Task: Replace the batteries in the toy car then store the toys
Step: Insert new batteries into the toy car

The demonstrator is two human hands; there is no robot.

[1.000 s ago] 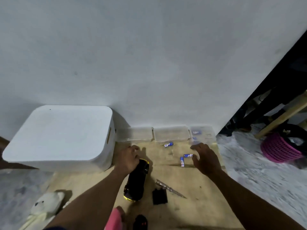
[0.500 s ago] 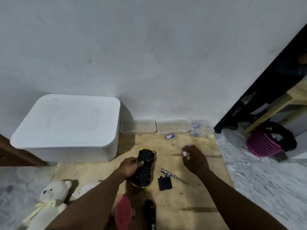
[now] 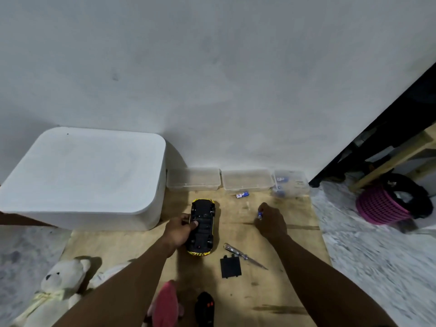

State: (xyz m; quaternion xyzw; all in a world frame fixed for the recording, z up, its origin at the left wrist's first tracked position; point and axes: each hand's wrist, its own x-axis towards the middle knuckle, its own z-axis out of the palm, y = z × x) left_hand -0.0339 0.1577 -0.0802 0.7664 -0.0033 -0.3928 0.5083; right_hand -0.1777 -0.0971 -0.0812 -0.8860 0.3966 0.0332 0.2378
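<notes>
left grip (image 3: 180, 230): clamps toy car (image 3: 203, 228) mid-flank, underside up; light, rigid, slick shell
right grip (image 3: 271, 223): pinches battery (image 3: 260, 214); small, likely rolls

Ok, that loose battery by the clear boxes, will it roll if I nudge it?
Probably: the battery is a cylinder lying on its side on flat plywood, so a sideways nudge likely rolls it. It looks rigid, easy to pinch.

Underside of the toy car (image 3: 202, 228) black, yellow trim at both ends. From it: loose battery (image 3: 242, 195) at two o'clock, blue and white; bin (image 3: 82, 175) at ten, plain white; cover plate (image 3: 230, 267) at five, flat black; teddy (image 3: 59, 286) at eight, cream, black nose; basket (image 3: 379, 205) at three, magenta lattice. Grey-white marbling on the floor (image 3: 377, 267).
</notes>
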